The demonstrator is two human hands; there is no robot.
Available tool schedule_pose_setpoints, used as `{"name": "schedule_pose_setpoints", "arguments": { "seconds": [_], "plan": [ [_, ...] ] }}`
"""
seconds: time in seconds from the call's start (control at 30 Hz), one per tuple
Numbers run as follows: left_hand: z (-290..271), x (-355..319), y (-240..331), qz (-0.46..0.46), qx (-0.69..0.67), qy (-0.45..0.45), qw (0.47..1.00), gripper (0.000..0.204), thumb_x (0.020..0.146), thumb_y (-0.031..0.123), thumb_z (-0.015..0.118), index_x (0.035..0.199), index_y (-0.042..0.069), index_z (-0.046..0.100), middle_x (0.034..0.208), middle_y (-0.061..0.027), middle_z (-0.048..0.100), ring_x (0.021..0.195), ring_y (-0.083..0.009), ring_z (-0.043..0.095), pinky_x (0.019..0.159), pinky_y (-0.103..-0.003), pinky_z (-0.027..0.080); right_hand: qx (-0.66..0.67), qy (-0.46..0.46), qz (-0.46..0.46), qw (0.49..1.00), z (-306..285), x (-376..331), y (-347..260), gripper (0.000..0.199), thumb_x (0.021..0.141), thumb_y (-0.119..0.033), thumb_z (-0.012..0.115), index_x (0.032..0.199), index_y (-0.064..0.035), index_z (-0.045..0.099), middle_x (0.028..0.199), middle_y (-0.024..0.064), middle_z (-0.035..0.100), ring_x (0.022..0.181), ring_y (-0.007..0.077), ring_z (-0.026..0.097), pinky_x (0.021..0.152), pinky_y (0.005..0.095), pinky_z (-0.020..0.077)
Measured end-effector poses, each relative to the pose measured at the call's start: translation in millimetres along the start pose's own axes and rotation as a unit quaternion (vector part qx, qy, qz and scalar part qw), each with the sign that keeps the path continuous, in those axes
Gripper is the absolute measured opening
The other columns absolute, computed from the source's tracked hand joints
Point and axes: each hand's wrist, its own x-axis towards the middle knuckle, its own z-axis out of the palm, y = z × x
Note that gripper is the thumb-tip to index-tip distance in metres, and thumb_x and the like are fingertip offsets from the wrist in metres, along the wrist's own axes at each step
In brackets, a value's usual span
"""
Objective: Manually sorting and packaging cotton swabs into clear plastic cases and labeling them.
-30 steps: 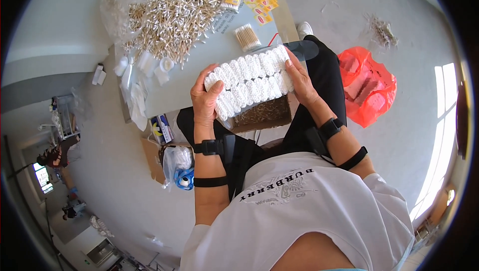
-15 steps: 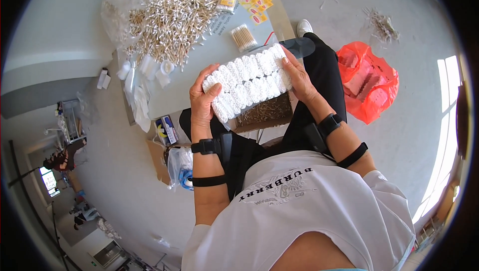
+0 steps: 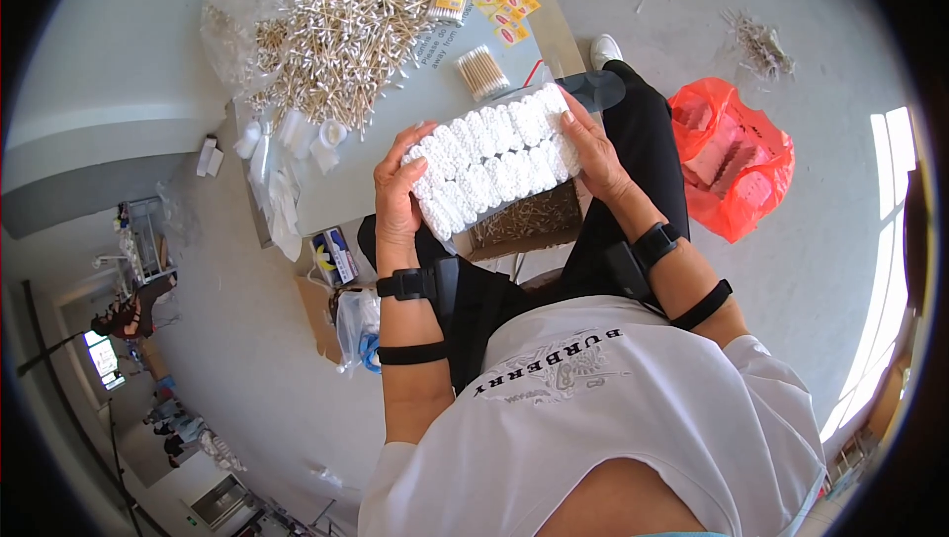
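Between my two hands is a block of bundled cotton swabs (image 3: 494,156), packed in two rows with the white tips facing up. My left hand (image 3: 403,186) grips its left end, thumb lying over the near left tips. At the right end my right hand (image 3: 593,151) holds on with its thumb along the edge. The block is tilted, its right end farther away. What encloses the bundles underneath is mostly hidden. Just beyond it, a small bundle of swabs (image 3: 481,72) lies on the table. Under the block sits a cardboard box (image 3: 529,223) with loose swabs inside.
A big heap of loose swabs (image 3: 336,43) covers the far left of the table (image 3: 381,156). Wrapped swab packs (image 3: 450,1) and yellow labels (image 3: 509,13) lie at the far side. On the floor at right stands a red plastic bag (image 3: 736,161) with pink pieces inside.
My left thumb has shifted slightly along the block's left end. Both hands still hold the block in almost the same place and tilt.
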Motion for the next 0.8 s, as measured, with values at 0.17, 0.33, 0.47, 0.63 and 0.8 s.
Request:
{"name": "schedule_pose_setpoints", "arguments": {
  "seconds": [0.17,0.33,0.47,0.63,0.8],
  "plan": [
    [0.3,1.6,-0.3,-0.009,-0.013,-0.001,1.000,0.045,0.081,0.017,0.052,0.117,-0.008,0.060,0.127,-0.0147,0.058,0.124,-0.0242,0.047,0.109,-0.036,0.030,-0.007,0.004,-0.002,1.000,0.1,-0.4,0.1,0.055,0.098,-0.031,0.050,0.146,-0.0084,0.035,0.136,0.0036,0.049,0.122,0.0127,0.047,0.103,0.0272,0.0349],
    [-1.1,2.9,-4.3,0.000,-0.019,0.005,1.000,0.046,0.083,0.021,0.049,0.116,-0.009,0.060,0.128,-0.0159,0.057,0.124,-0.0250,0.046,0.109,-0.036,0.031,-0.007,0.006,0.003,1.000,1.3,-1.0,-0.5,0.055,0.098,-0.031,0.050,0.146,-0.0085,0.035,0.136,0.0032,0.049,0.121,0.0125,0.047,0.102,0.0270,0.0357],
    [0.2,3.5,-4.8,-0.005,-0.042,0.009,0.999,0.047,0.085,0.022,0.047,0.117,-0.009,0.059,0.128,-0.0164,0.056,0.124,-0.0249,0.047,0.108,-0.036,0.031,-0.006,0.012,0.006,1.000,1.3,-0.8,-1.7,0.055,0.098,-0.030,0.050,0.146,-0.0086,0.035,0.136,0.0033,0.050,0.120,0.0122,0.048,0.101,0.0265,0.0370],
    [2.2,1.6,-1.9,-0.012,-0.030,0.006,0.999,0.044,0.084,0.017,0.052,0.120,-0.007,0.058,0.126,-0.0150,0.057,0.120,-0.0233,0.050,0.106,-0.035,0.035,-0.001,0.010,0.007,1.000,0.1,0.3,-0.8,0.055,0.098,-0.030,0.050,0.147,-0.0081,0.034,0.135,0.0038,0.050,0.119,0.0124,0.049,0.101,0.0264,0.0370],
    [5.9,0.1,0.3,-0.022,-0.030,0.021,0.999,0.042,0.080,0.007,0.059,0.120,-0.004,0.058,0.123,-0.0134,0.059,0.114,-0.0212,0.054,0.102,-0.033,0.040,-0.015,0.008,0.001,1.000,0.6,1.0,-0.9,0.056,0.098,-0.031,0.050,0.147,-0.0081,0.034,0.135,0.0041,0.050,0.119,0.0121,0.048,0.101,0.0262,0.0366]
  ]
}}
